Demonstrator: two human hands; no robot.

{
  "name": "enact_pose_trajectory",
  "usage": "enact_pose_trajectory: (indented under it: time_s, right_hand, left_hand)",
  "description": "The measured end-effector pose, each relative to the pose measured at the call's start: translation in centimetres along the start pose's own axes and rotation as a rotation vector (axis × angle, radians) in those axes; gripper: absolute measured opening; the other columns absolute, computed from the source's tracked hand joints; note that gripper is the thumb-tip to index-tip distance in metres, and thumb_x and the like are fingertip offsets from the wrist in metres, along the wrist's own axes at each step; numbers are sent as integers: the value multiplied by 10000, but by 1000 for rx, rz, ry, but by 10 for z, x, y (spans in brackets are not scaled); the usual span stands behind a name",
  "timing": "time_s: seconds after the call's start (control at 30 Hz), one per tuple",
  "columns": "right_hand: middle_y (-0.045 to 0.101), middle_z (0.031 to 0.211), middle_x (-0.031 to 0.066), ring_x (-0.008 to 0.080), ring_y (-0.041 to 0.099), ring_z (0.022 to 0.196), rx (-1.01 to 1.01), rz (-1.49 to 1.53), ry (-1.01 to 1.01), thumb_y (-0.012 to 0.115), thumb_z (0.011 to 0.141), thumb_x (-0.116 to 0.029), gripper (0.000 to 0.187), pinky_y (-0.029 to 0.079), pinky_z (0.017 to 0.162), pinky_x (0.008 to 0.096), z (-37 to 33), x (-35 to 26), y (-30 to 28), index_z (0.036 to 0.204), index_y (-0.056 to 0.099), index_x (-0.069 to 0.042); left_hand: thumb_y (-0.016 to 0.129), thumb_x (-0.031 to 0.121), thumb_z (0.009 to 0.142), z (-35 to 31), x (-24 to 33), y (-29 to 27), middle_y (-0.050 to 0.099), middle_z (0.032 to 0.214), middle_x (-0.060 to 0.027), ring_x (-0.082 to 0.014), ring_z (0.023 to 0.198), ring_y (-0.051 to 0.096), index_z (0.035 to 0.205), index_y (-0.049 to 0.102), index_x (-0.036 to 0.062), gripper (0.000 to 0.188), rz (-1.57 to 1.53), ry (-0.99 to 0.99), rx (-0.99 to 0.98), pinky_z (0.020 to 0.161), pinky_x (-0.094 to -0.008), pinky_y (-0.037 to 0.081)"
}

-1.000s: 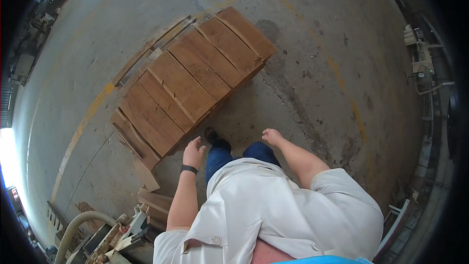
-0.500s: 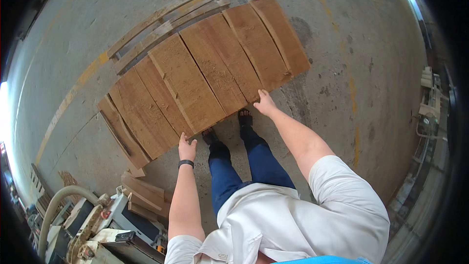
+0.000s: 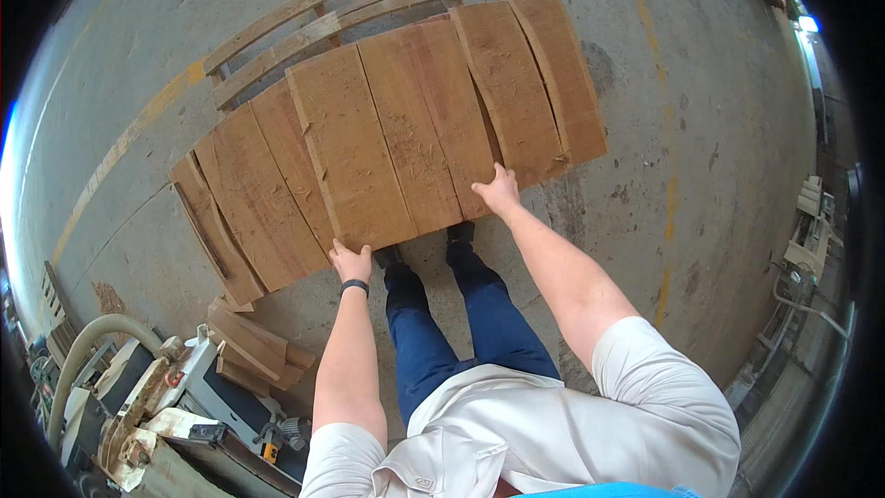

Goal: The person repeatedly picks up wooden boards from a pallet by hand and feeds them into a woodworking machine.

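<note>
A row of broad brown wooden boards lies side by side, with wood shavings scattered over their faces. My left hand grips the near edge of the middle boards toward their left side, fingers bent and the thumb apart. Farther right, my right hand holds the same group by its near right corner, beside a dark gap. The undersides of the boards and the fingertips beneath them are hidden. Other boards lie to the right of this group, and a narrower board is at the far left end.
Behind the boards, a slatted wooden pallet shows. At lower left stand a machine with a thick hose and several wood offcuts. Yellow lines mark the concrete floor. Equipment lines the right side.
Both hands have closed in on the middle boards, which now look pressed together and slightly raised. The gap between them has narrowed, while one at their right has widened. The view has shifted a little.
</note>
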State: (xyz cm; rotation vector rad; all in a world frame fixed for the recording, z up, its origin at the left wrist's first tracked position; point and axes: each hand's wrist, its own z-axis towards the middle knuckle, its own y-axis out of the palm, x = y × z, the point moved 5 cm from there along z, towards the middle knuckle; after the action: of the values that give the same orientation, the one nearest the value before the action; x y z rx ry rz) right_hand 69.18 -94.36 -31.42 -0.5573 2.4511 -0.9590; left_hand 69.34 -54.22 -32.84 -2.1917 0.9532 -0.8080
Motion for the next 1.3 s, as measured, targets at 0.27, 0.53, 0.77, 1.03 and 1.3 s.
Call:
enact_pose_trajectory:
  time_s: [0.27,0.53,0.77,1.03,1.3]
  right_hand:
    - [640,1206,182,281,598,1146,-55,696,111,745,825,-179,573,450,1008,373,-10,90,58,1317,549,42]
    - [634,1237,111,211,610,1087,-378,851,261,760,830,-151,610,462,913,380,-37,83,37,1361,497,-6]
    - [627,1297,87,193,569,1197,-618,777,35,779,849,-199,583,424,1022,360,-78,19,-10,1345,549,3]
    - [670,1185,78,162,612,1072,-241,718,-223,702,896,-117,476,464,968,319,-119,3,-85,1315,555,56]
    - [634,1262,173,385,585,1174,272,-141,-394,589,900,-54,524,475,988,464,-215,18,-118,1409,515,-154]
  left_hand:
    - [809,240,761,46,-61,12,436,1398,-297,-410,1305,460,1417,417,-80,829,-237,-116,-50,1118,-436,382]
    - [820,179,779,43,-82,5,668,1161,-154,-228,985,668,1365,476,-92,731,-602,-145,-158,839,-327,537]
    - [773,165,831,12,-48,-28,686,1071,-86,-160,830,658,1155,653,-38,401,-775,16,-489,739,-307,531]
    - [698,135,826,-16,-19,-150,662,1020,-196,-366,969,649,1073,685,-1,283,-227,389,118,844,-398,520]
    - [630,100,865,-31,-72,-233,701,1085,-133,-329,1007,669,1175,655,111,312,81,474,241,864,-435,540]
